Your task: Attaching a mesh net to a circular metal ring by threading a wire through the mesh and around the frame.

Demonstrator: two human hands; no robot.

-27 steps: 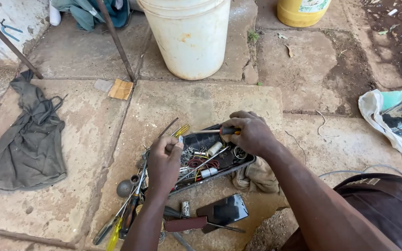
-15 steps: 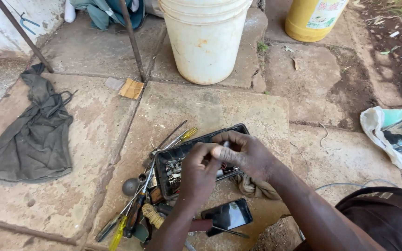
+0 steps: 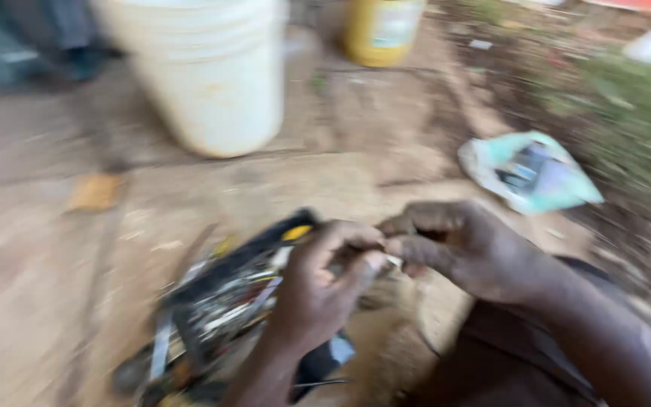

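The picture is blurred by camera motion. My left hand [image 3: 324, 290] and my right hand [image 3: 465, 245] meet fingertip to fingertip above the right end of a black tray of small tools [image 3: 224, 301]. A small pale part [image 3: 390, 260] is pinched where the fingers meet; I cannot tell which hand grips it. Both hands have their fingers curled. A dark phone-like slab [image 3: 325, 358] lies under my left wrist.
A white bucket [image 3: 209, 79] stands at the back on the stone paving, with a yellow container [image 3: 384, 30] to its right. A pale plastic bag [image 3: 529, 172] lies at the right by soil and grass. A small yellowish scrap [image 3: 96, 192] lies at left.
My hands have come together and lifted off the tray. The view has swung right and closer, blurring everything; the dark cloth at left is out of sight.
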